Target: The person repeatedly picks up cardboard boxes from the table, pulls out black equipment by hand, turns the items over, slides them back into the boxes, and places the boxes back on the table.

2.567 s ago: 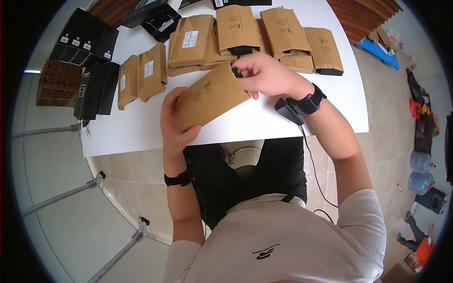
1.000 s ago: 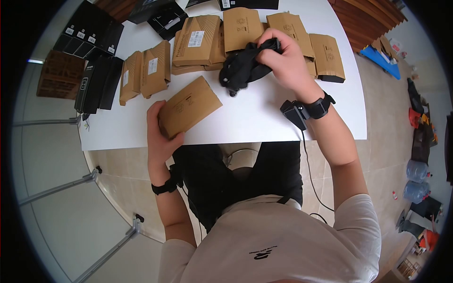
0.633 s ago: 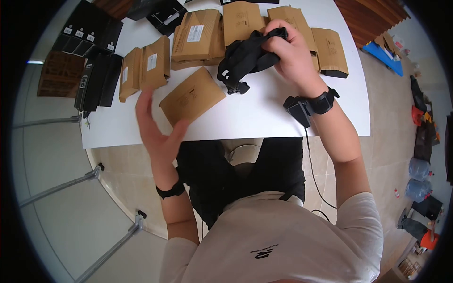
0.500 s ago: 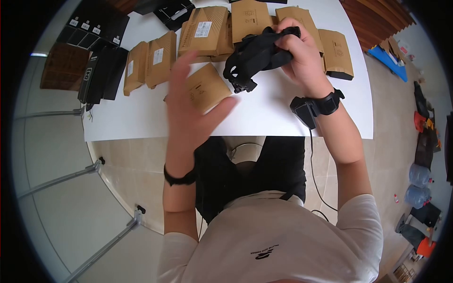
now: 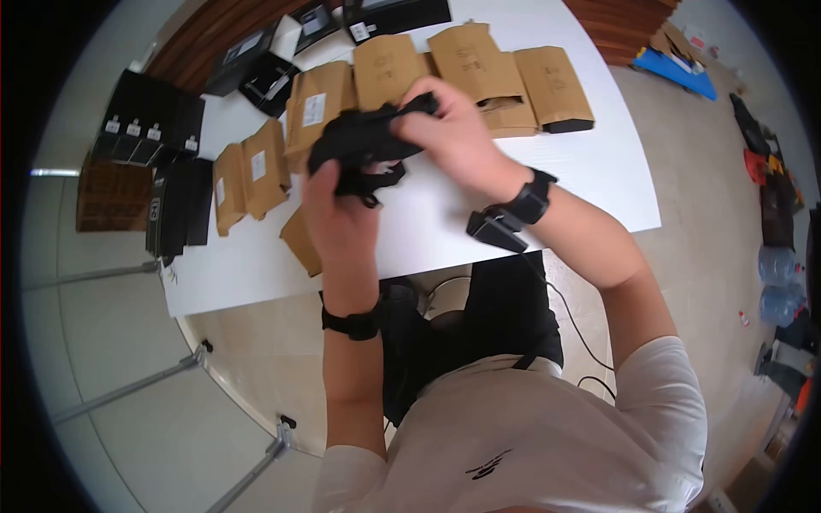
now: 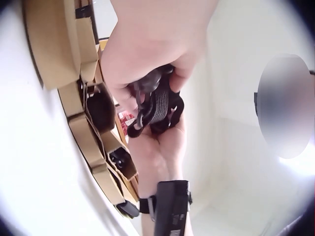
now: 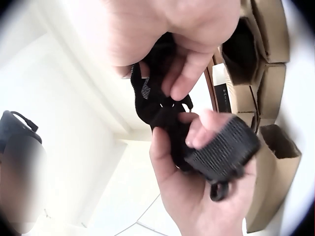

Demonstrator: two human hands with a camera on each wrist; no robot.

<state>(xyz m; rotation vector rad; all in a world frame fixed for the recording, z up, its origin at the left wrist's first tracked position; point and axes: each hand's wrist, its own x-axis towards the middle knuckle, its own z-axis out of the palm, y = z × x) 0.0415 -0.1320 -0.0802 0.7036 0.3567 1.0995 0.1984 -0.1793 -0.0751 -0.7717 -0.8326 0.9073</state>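
A bundle of black webbing straps (image 5: 351,141) with plastic buckles is held between both hands over the table. My right hand (image 5: 462,141) grips its right end. My left hand (image 5: 346,231) holds the lower left part; the right wrist view shows its thumb and fingers curled round the black straps (image 7: 224,147), with a ribbed patch and a small loop sticking out. In the left wrist view, ribbed webbing (image 6: 160,105) spans the gap between the two hands. A brown cardboard box (image 5: 299,244) lies on the table, partly hidden behind my left hand.
Several brown cardboard boxes (image 5: 475,64) line the far side of the white table (image 5: 590,184), some with open ends. Two smaller brown boxes (image 5: 263,162) stand at the left. Black boxes (image 5: 180,205) fill the left edge and back. A cable (image 5: 564,299) hangs from the right wrist camera.
My right hand pulled the black straps out of the brown box. My left hand let the box go onto the table, then rose to the straps, which have moved left.
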